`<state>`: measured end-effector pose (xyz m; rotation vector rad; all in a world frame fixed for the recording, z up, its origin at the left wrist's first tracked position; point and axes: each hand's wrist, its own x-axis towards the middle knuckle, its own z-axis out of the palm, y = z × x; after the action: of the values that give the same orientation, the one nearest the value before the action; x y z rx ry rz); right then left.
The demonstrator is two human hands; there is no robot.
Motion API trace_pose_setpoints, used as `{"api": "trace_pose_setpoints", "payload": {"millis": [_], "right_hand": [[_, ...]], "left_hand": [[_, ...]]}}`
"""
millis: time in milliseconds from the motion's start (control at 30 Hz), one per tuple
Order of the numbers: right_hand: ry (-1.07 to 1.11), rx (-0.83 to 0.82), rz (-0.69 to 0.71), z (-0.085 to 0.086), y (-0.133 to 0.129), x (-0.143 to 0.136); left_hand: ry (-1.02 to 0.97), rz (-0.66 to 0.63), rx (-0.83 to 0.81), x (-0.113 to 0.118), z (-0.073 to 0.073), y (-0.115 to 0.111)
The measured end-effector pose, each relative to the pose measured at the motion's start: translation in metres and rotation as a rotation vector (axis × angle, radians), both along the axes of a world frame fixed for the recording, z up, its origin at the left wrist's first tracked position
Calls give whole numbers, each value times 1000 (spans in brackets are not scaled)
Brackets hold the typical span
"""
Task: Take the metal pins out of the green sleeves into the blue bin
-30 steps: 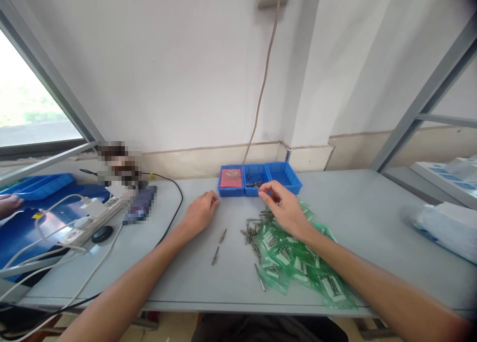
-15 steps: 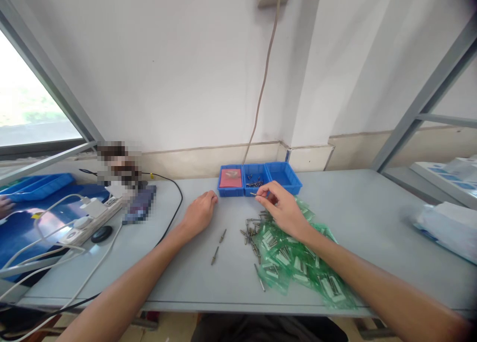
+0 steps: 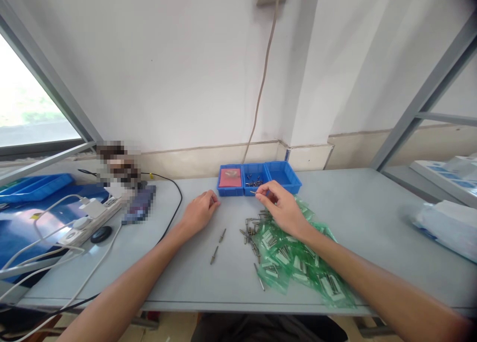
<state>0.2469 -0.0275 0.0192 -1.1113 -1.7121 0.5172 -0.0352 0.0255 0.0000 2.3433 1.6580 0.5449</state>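
My right hand (image 3: 279, 205) pinches a small metal bit with a thin shank (image 3: 253, 192) between thumb and fingertips, at the front edge of the middle blue bin (image 3: 257, 169). Similar bits (image 3: 254, 183) lie in that bin. My left hand (image 3: 200, 213) rests on the table in front of the left bin, its fingers curled; what they hold, if anything, is hidden. Two loose bits (image 3: 214, 255) lie below it. A pile of loose bits (image 3: 250, 232) lies beside green plastic bags (image 3: 292, 260) with more bits and white slips inside, under my right wrist.
The left blue bin (image 3: 219, 183) contains a red packet (image 3: 230, 178); the right blue bin (image 3: 282, 172) adjoins the middle one. Leftward are a power strip (image 3: 70, 235), cables and a round black object (image 3: 101, 234). A plastic-wrapped package (image 3: 447, 227) lies far right.
The bit between my right fingertips has turned slightly. My left fingers have shifted a little, with the thumb now slightly lower. The other person's hand at the far left has left view.
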Motion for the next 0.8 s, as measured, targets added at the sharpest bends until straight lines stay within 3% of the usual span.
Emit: {"api": "trace_pose_setpoints", "payload": {"millis": [800], "right_hand": [[-12, -1, 5, 0, -1, 0]], "left_hand": [[22, 31, 7, 0, -3, 1]]}}
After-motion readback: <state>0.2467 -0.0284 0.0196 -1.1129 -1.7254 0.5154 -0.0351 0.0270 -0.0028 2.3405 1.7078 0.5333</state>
